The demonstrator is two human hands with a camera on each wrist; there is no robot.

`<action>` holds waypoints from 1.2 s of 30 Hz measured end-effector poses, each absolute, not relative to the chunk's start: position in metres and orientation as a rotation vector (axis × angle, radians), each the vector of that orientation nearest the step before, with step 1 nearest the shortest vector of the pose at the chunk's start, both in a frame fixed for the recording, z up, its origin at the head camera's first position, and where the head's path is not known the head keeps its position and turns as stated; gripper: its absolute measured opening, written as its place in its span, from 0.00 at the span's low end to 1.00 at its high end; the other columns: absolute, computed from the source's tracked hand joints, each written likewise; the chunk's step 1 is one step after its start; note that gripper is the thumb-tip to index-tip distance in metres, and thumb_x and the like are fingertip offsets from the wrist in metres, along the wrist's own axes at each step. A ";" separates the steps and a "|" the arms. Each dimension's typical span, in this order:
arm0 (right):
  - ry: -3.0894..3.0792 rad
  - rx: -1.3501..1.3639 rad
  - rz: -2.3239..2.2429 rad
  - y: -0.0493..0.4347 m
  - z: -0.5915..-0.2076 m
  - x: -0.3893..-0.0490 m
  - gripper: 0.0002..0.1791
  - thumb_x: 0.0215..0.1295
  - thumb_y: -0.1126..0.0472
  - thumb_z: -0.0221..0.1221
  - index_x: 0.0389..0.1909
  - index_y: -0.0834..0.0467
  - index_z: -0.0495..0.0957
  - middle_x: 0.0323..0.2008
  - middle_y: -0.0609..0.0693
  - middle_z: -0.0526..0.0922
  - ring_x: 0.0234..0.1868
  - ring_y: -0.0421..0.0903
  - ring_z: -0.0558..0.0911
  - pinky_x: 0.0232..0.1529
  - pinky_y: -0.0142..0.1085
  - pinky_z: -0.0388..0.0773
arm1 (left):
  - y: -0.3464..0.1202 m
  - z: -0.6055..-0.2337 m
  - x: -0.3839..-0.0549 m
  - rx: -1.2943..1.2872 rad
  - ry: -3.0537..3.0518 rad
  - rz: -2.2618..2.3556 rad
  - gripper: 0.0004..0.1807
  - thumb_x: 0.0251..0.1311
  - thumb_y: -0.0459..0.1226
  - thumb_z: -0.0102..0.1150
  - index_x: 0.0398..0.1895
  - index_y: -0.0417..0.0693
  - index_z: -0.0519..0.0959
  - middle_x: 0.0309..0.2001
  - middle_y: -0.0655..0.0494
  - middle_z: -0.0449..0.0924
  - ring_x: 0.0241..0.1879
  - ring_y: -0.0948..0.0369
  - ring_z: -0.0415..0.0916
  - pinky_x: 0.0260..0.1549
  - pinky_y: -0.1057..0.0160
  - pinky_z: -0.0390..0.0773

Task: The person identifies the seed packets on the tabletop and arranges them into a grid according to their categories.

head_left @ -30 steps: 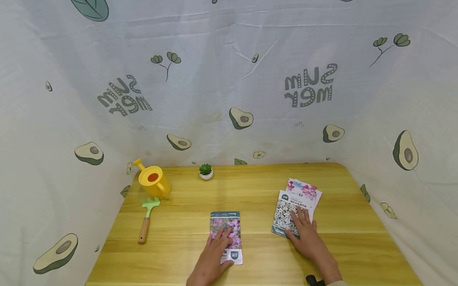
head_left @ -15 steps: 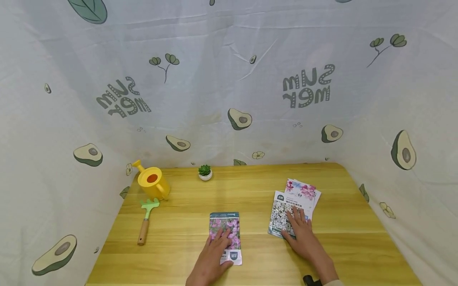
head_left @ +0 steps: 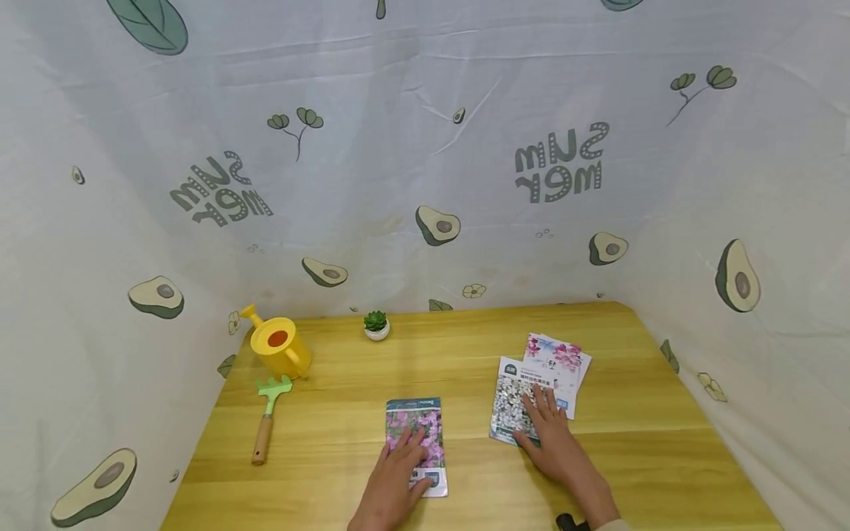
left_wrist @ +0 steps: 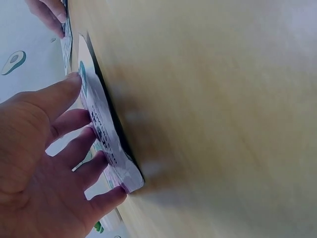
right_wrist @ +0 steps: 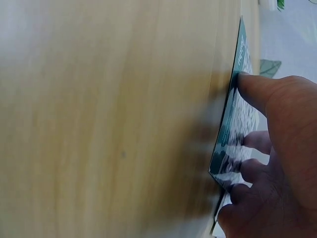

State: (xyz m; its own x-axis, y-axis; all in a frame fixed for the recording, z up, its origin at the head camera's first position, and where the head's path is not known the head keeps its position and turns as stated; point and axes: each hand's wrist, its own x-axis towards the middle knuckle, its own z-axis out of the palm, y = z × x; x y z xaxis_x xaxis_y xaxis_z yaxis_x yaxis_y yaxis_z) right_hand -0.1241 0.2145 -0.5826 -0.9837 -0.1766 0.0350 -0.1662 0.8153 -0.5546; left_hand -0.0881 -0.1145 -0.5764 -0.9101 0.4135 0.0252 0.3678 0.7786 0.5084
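A seed packet with pink flowers (head_left: 413,418) lies flat on the wooden table near its front middle. My left hand (head_left: 396,472) rests on it with fingers spread; in the left wrist view the thumb and fingertips touch the packet's face (left_wrist: 101,124). To the right, my right hand (head_left: 553,442) presses straight fingers on a seed packet with white flowers (head_left: 510,405). In the right wrist view the thumb lies at that packet's green edge (right_wrist: 229,116). The white-flower packet partly overlaps other packets with pink blossoms (head_left: 553,355) behind it.
A yellow watering can (head_left: 279,346) stands at the back left, with a small green hand rake (head_left: 268,420) in front of it. A little potted succulent (head_left: 376,326) sits near the back edge. Avocado-print cloth (head_left: 372,177) surrounds the table at the back and sides.
My right hand has slid the white-flower packet left across the packets beneath, showing more of them. The left hand stays on the pink-flower packet. The head view has shifted slightly.
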 end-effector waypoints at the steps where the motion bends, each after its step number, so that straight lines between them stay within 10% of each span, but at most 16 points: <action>1: 2.979 -0.283 -0.898 0.214 -0.583 -0.124 0.42 0.76 0.54 0.66 0.79 0.73 0.61 0.82 0.77 0.50 0.81 0.80 0.48 0.74 0.80 0.46 | -0.114 -0.577 -0.088 0.635 2.885 0.800 0.18 0.65 0.44 0.74 0.54 0.52 0.82 0.78 0.49 0.72 0.78 0.43 0.67 0.73 0.31 0.67; 36: 2.971 -0.367 -0.916 0.192 -0.587 -0.120 0.41 0.74 0.51 0.67 0.79 0.69 0.66 0.82 0.72 0.54 0.82 0.77 0.50 0.76 0.78 0.47 | -0.110 -0.581 -0.091 0.615 2.931 0.761 0.19 0.61 0.43 0.77 0.52 0.51 0.84 0.76 0.49 0.75 0.76 0.42 0.70 0.69 0.29 0.71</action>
